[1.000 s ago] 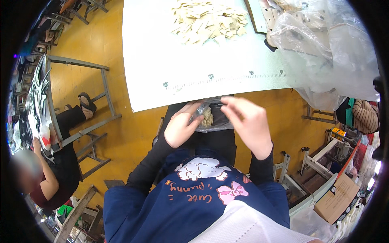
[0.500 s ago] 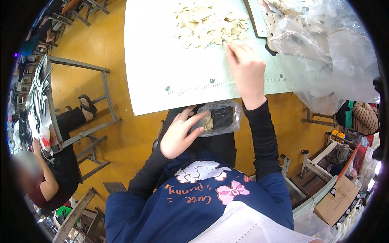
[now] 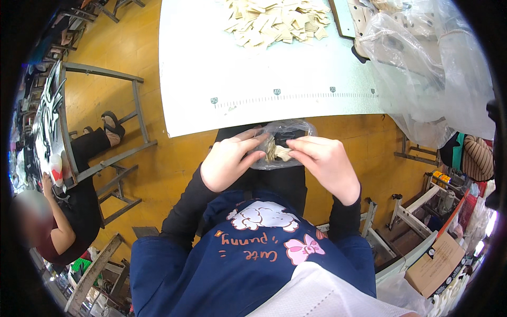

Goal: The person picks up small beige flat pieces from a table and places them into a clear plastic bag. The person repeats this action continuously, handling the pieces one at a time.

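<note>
A small clear plastic bag (image 3: 288, 127) lies over my lap, just below the table's front edge. Inside it, a bunch of flat cream pieces (image 3: 270, 150) stands against its left side. My left hand (image 3: 228, 159) is closed on that side of the bag, with the thumb near the pieces. From the right, my right hand (image 3: 328, 162) reaches into the bag's mouth, fingertips pinched at a few pale cream pieces (image 3: 283, 154). Part of these is hidden by the fingers. A loose pile of similar cream pieces (image 3: 277, 22) is spread on the white table (image 3: 211, 68).
A ruler scale runs along the table's near edge. Large clear plastic bags (image 3: 406, 68) hang over its right end beside a machine part (image 3: 346, 18). At left, a person (image 3: 63, 227) sits at another metal-framed table (image 3: 105, 165). A cardboard box (image 3: 435, 264) stands at lower right.
My right hand has come back from the pile on the table to the bag, carrying cream pieces. My left hand stays at the bag. The view has shifted slightly.
</note>
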Tool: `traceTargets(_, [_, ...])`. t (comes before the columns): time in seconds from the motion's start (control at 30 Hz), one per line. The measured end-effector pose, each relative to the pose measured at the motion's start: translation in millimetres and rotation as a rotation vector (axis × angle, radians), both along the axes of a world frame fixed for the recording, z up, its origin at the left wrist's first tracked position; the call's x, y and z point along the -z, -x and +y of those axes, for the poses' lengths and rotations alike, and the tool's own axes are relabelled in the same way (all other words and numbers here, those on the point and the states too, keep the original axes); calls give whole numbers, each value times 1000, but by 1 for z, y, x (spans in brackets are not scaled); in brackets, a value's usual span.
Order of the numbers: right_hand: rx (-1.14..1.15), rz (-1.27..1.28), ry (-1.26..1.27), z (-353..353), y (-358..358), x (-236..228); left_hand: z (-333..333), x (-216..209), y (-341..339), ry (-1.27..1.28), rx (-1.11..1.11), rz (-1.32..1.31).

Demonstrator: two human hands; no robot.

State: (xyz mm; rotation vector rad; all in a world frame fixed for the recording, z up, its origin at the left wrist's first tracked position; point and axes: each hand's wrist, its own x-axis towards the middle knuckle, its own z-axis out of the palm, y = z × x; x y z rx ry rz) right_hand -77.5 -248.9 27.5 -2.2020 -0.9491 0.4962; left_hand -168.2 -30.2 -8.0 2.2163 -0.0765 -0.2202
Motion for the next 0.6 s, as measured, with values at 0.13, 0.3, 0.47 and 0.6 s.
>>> traceTargets(0.13, [83,-119,-171,4,-12,-7,8,-14,-3,21,-113,128])
traceTargets(0.3, [28,-410,-264,53,-58,-7,14,-25,-34,356,-368,-148])
traceTargets(0.47, [-7,-776,-114,102,-90,26,24,4,-109,-204,-411,-592])
traceTargets(0.6, [-23,-526,-208,92,-79,32,23,18,-104,-208,-326,-595])
